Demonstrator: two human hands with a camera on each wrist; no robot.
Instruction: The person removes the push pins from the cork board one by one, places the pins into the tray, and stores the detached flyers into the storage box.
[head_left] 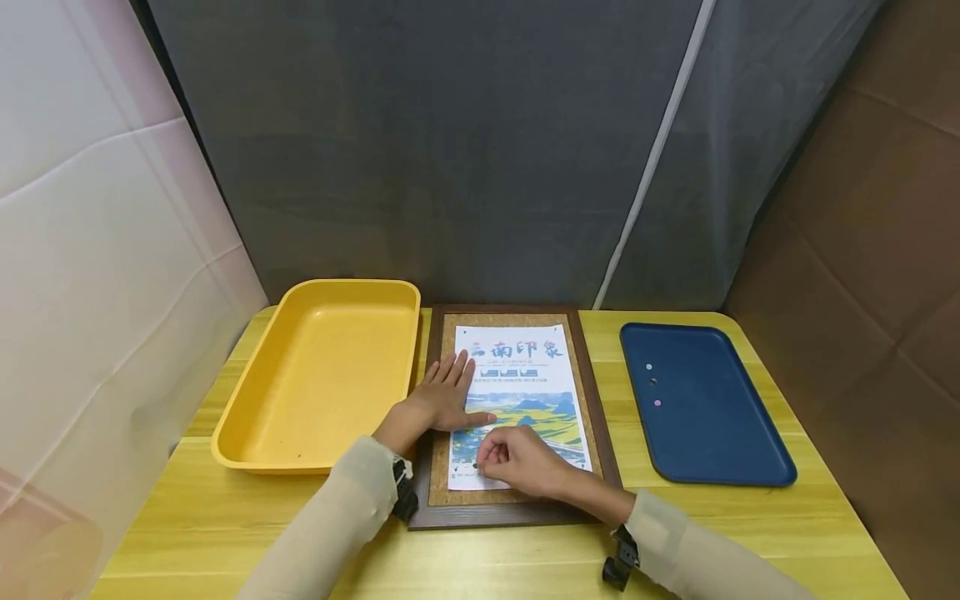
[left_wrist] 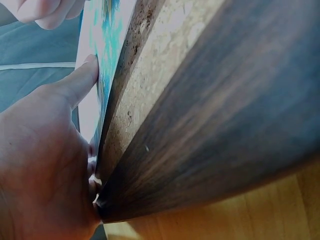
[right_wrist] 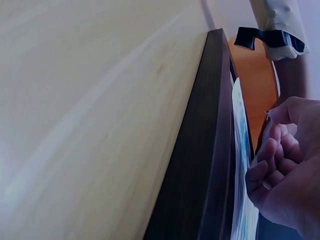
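Observation:
A printed poster (head_left: 517, 375) with blue lettering and a landscape lies on a brown-framed cork board (head_left: 517, 496). My left hand (head_left: 448, 396) rests on the poster's left side with its fingers spread, pressing it against the cork. Near the poster's lower left corner, my right hand (head_left: 521, 460) pinches a small thumbtack (right_wrist: 267, 113) between thumb and forefinger, mostly hidden by the fingertips. Small dark dots, which look like tacks, show at the poster's upper corners and lower right. The other right fingers are curled.
To the left of the board stands a yellow tray (head_left: 322, 375) with raised walls. On the right lies a dark blue tray (head_left: 720, 417) with a few small round tacks (head_left: 657, 403) near its left edge. Fabric panels enclose the wooden table (head_left: 480, 567).

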